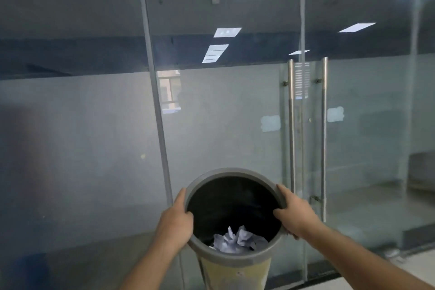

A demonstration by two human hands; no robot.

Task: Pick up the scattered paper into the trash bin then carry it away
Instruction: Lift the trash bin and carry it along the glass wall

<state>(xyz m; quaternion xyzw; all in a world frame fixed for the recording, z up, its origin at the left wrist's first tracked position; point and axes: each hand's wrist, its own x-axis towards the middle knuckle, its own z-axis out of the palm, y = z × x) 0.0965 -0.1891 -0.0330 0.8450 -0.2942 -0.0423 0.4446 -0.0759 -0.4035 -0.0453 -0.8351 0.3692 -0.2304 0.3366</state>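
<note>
Both hands, left hand and right hand, were clasped on the rim of the round grey plastic trash bin holding crumpled white paper. Carrying seemed underway; next, the glass door probably needed one free hand.

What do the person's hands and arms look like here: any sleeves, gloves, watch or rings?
Both forearms are bare up to the frame's bottom edge, with no sleeve showing. The left hand and the right hand wear no gloves. No watch, band or ring shows on either wrist or on the visible fingers.
</note>
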